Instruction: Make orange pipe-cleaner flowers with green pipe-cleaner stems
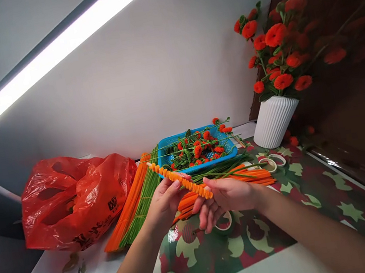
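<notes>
An orange pipe cleaner [181, 181] is wound in a close coil along a thin pale stick, whose tip [149, 165] sticks out at the upper left. My left hand [165, 200] pinches the coil near its middle, thumb on the near side. At the coil's lower right end, my right hand [230, 194] holds it between the thumb and the fingers, which curl underneath. Behind both hands lies a bundle of loose orange pipe cleaners [251, 176]. A roll of green tape [224, 223] lies just below my right hand, partly hidden by its fingers.
A blue basket [195, 168] holds small red flowers with green stems. Left of it lie green pipe cleaners [141, 205], orange ones [122, 217] and a red plastic bag [81, 201]. Tape rolls [278, 160] and a white vase [274, 122] of red flowers stand right. A lamp [64, 49] hangs above.
</notes>
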{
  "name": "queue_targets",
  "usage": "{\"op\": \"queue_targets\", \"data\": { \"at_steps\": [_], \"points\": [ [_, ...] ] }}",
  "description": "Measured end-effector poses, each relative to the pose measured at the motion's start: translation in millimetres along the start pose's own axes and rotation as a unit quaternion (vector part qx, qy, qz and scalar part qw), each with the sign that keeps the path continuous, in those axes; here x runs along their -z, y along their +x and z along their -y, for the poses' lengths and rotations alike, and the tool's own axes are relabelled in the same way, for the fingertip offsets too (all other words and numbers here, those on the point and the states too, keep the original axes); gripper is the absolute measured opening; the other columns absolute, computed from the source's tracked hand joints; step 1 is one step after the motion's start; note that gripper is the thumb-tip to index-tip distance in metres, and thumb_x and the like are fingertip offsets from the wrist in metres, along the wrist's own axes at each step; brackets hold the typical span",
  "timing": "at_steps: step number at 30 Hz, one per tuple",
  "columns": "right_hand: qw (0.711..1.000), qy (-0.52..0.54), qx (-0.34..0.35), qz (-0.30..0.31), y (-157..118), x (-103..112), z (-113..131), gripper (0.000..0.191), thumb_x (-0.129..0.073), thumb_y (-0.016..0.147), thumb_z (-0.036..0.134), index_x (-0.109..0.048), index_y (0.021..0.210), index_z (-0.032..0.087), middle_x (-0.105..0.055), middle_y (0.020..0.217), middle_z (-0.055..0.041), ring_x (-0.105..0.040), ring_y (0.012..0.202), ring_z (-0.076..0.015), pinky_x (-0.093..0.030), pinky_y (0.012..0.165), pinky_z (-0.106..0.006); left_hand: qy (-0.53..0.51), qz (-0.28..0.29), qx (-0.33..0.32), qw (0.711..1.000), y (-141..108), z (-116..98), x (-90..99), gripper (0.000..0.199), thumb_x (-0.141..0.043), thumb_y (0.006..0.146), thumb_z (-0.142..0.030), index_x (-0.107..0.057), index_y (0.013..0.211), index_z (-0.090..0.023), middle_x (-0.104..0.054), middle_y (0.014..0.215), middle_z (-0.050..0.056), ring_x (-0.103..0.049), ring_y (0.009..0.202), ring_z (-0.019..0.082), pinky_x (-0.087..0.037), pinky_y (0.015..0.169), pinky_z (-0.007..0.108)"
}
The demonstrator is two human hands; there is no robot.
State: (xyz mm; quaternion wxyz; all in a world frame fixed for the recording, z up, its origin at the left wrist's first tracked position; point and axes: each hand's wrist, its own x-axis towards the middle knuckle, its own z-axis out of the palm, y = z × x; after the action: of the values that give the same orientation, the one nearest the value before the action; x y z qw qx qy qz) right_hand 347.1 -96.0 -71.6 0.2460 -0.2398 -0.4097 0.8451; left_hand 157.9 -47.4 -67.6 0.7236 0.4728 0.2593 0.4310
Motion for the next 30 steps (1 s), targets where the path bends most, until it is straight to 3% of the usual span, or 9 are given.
{"op": "queue_targets", "data": {
  "at_steps": [5, 9, 13, 16, 21, 25, 30],
  "points": [
    [0.999, -0.026, 0.019, -0.014, -4, 8, 0, 0.054, -0.033, 0.097, 0.052, -0.063, 0.093, 0.008, -0.07, 0.075, -0.0098, -0.066, 0.063, -0.0158, -0.046, 0.069, -0.029, -0.003, 0.0, 0.0, 1.0, 2, 2, 4.9, 0.021, -0.077, 0.07, -0.033, -0.071, 0.082, -0.017, -0.067, 0.084, 0.004, -0.06, 0.08, 0.017, -0.051, 0.075, 0.03],
    [0.999, -0.031, 0.038, -0.007, -3, 8, -3, 0.041, -0.052, 0.09, 0.048, -0.061, 0.09, 0.009, -0.067, 0.067, -0.006, -0.064, 0.058, -0.0144, -0.045, 0.064, -0.027, 0.069, 0.013, 0.001, 0.998, 3, 3, 12.3, 0.025, -0.075, 0.072, -0.037, -0.072, 0.087, -0.017, -0.07, 0.087, 0.006, -0.062, 0.083, 0.019, -0.05, 0.078, 0.031],
    [0.998, -0.06, 0.033, -0.012, -1, 6, -3, 0.042, -0.061, 0.083, 0.052, -0.062, 0.084, 0.01, -0.065, 0.063, -0.0033, -0.061, 0.055, -0.0127, -0.042, 0.057, -0.023, 0.178, 0.044, -0.012, 0.983, 5, 1, 20.9, 0.025, -0.071, 0.078, -0.038, -0.073, 0.089, -0.016, -0.071, 0.085, 0.005, -0.063, 0.078, 0.017, -0.048, 0.076, 0.027],
    [0.992, -0.114, 0.037, -0.049, 1, 5, -3, 0.044, -0.062, 0.081, 0.054, -0.062, 0.08, 0.01, -0.063, 0.06, -0.0018, -0.059, 0.051, -0.0107, -0.038, 0.051, -0.021, 0.216, 0.066, -0.004, 0.974, 5, -2, 23.3, 0.024, -0.068, 0.081, -0.037, -0.072, 0.091, -0.016, -0.072, 0.084, 0.005, -0.063, 0.077, 0.017, -0.049, 0.075, 0.027],
    [0.982, -0.142, 0.067, -0.103, 4, 1, -5, 0.041, -0.067, 0.078, 0.05, -0.064, 0.083, 0.01, -0.068, 0.07, -0.0044, -0.062, 0.058, -0.0121, -0.045, 0.063, -0.026, 0.223, 0.082, -0.003, 0.971, 2, -7, 18.6, 0.022, -0.066, 0.083, -0.036, -0.071, 0.091, -0.016, -0.072, 0.084, 0.005, -0.065, 0.078, 0.018, -0.049, 0.074, 0.026],
    [0.986, -0.095, 0.091, -0.102, 6, -2, -5, 0.048, -0.068, 0.075, 0.054, -0.064, 0.095, 0.01, -0.071, 0.08, -0.0076, -0.067, 0.071, -0.0163, -0.046, 0.073, -0.03, 0.206, 0.107, 0.003, 0.973, -2, -8, 11.8, 0.022, -0.067, 0.082, -0.034, -0.071, 0.092, -0.015, -0.072, 0.086, 0.006, -0.066, 0.078, 0.019, -0.051, 0.076, 0.029],
    [0.986, -0.111, 0.08, -0.096, 5, -4, -2, 0.05, -0.066, 0.076, 0.057, -0.064, 0.094, 0.011, -0.07, 0.078, -0.0067, -0.065, 0.069, -0.0155, -0.046, 0.073, -0.03, 0.205, 0.122, 0.008, 0.971, -4, -5, 7.8, 0.025, -0.062, 0.086, -0.037, -0.069, 0.095, -0.014, -0.072, 0.087, 0.006, -0.064, 0.072, 0.016, -0.051, 0.07, 0.027]
  ]
}}
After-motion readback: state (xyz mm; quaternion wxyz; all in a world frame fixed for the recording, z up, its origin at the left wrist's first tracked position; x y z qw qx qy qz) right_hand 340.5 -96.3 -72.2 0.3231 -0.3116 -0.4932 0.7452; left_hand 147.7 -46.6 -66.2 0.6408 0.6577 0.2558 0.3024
